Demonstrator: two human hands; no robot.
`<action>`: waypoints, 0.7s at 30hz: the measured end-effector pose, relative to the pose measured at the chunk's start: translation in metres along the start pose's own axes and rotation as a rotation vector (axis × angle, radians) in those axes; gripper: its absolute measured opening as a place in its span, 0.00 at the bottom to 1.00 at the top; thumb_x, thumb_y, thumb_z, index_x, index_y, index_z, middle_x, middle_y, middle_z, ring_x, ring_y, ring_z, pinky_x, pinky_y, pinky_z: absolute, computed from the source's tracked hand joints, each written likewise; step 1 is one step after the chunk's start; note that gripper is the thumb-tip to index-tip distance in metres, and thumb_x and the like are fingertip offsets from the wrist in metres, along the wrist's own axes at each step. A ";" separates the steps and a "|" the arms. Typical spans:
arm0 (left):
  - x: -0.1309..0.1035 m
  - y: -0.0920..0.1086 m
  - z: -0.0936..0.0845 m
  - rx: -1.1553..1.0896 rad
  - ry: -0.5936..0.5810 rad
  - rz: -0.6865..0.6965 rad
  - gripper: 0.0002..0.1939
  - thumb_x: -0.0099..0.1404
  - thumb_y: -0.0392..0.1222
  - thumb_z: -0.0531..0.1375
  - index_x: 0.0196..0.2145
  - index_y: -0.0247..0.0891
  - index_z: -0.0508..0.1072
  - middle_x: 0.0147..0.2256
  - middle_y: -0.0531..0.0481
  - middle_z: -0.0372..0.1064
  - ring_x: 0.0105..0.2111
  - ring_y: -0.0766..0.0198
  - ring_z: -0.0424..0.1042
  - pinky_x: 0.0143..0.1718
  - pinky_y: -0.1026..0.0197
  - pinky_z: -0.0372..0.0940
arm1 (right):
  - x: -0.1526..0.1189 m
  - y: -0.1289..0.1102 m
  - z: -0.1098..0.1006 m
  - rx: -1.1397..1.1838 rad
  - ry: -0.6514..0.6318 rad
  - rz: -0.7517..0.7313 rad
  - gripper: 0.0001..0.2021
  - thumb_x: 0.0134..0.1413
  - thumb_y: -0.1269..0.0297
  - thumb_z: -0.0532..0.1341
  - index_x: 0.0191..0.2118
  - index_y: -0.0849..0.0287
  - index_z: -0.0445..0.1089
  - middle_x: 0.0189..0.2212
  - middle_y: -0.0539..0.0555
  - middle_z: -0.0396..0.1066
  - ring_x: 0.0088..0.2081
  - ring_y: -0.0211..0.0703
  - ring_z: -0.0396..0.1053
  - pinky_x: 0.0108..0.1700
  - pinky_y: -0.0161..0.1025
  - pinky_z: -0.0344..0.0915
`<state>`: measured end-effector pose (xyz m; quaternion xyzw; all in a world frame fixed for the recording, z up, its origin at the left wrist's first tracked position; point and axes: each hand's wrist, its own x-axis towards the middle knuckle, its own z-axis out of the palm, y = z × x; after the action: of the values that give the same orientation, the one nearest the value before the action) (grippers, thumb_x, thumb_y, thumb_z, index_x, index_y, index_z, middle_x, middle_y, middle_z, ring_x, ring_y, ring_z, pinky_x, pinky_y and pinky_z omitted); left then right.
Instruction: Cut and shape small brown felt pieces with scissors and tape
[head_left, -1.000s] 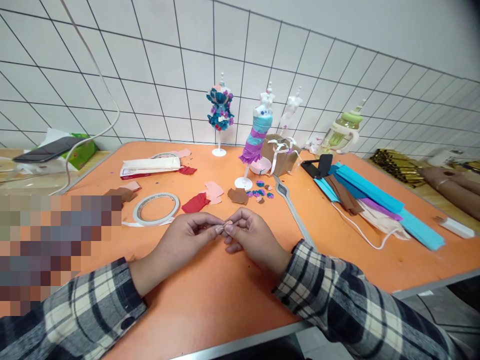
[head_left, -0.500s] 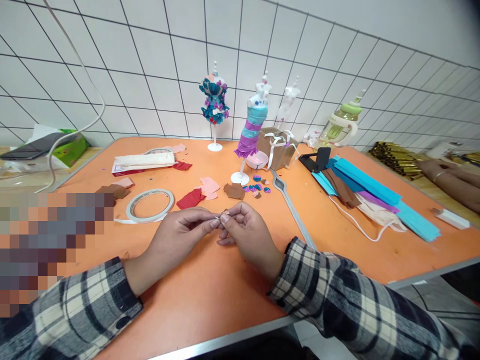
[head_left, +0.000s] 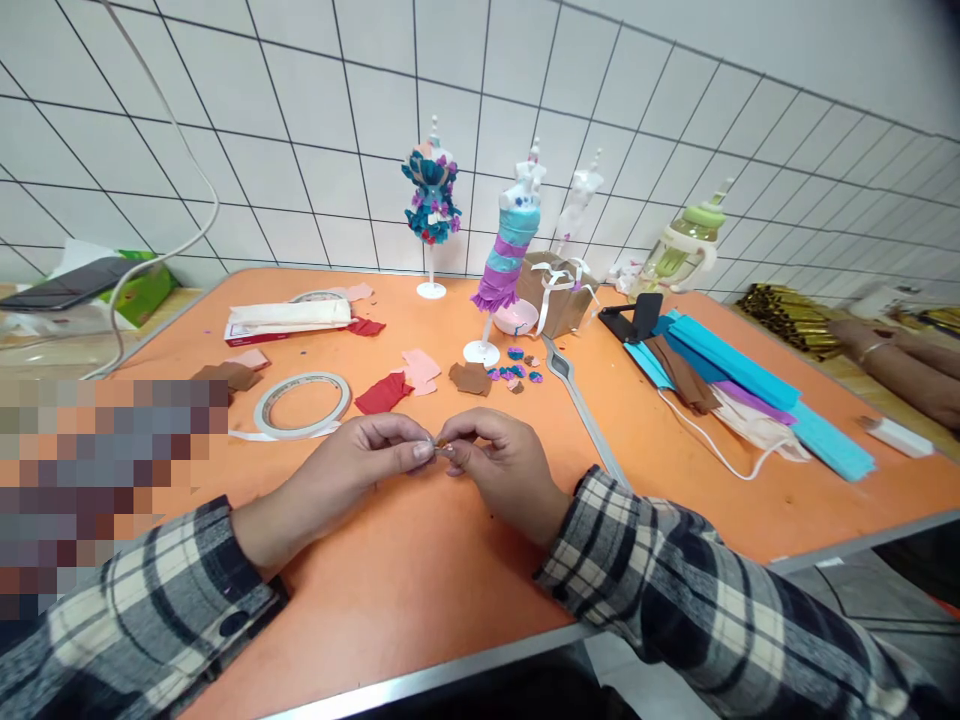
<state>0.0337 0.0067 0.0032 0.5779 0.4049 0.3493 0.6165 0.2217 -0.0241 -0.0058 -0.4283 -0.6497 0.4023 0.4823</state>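
My left hand (head_left: 367, 460) is closed in a pinch of thumb and forefinger above the orange table (head_left: 405, 590). Whatever it grips is too small to make out. Opposite it, my right hand (head_left: 499, 458) pinches a tiny brown scrap (head_left: 442, 443), mostly covered by the fingers. Both sets of fingertips nearly meet. Just beyond them lie a red crepe paper piece (head_left: 383, 393), a pink piece (head_left: 421, 370) and a brown piece (head_left: 471, 379). Several small blue and purple paper flowers (head_left: 514, 373) are scattered beside the brown piece.
A tape roll (head_left: 261, 405) lies left. Behind stand a striped dress form (head_left: 514, 245), a flower-covered one (head_left: 431, 195), a pink bowl (head_left: 516, 318) and a paper bag (head_left: 559, 300). Folded crepe paper (head_left: 739, 360) and a bottle (head_left: 686, 245) are right. Another person's arm (head_left: 900, 365) shows far right.
My fingertips have drawn slightly apart, and the right hand's lower fingers have curled in. The left hand has shifted a little left.
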 end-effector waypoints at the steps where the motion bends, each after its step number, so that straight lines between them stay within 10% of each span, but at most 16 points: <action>1: 0.000 0.001 -0.001 -0.056 -0.046 -0.054 0.12 0.47 0.50 0.73 0.24 0.40 0.80 0.22 0.51 0.72 0.25 0.64 0.68 0.29 0.62 0.66 | 0.000 0.000 -0.001 -0.026 -0.021 -0.042 0.06 0.57 0.63 0.61 0.32 0.55 0.74 0.31 0.51 0.74 0.30 0.39 0.71 0.37 0.39 0.70; 10: -0.002 0.007 -0.012 -0.121 -0.361 -0.324 0.16 0.37 0.51 0.76 0.19 0.41 0.78 0.21 0.49 0.71 0.24 0.61 0.69 0.29 0.58 0.70 | -0.007 -0.007 -0.002 -0.065 -0.234 -0.143 0.07 0.59 0.59 0.63 0.39 0.49 0.78 0.33 0.51 0.77 0.35 0.41 0.73 0.42 0.39 0.68; 21: 0.002 -0.005 -0.007 -0.388 -0.197 -0.278 0.18 0.48 0.46 0.75 0.38 0.42 0.82 0.35 0.47 0.77 0.33 0.64 0.75 0.36 0.65 0.71 | 0.002 -0.001 -0.005 -0.086 0.011 -0.065 0.04 0.55 0.63 0.64 0.32 0.55 0.75 0.31 0.51 0.76 0.34 0.40 0.71 0.40 0.37 0.67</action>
<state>0.0276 0.0110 -0.0021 0.4189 0.3439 0.2740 0.7945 0.2258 -0.0220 -0.0029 -0.4293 -0.6774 0.3558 0.4799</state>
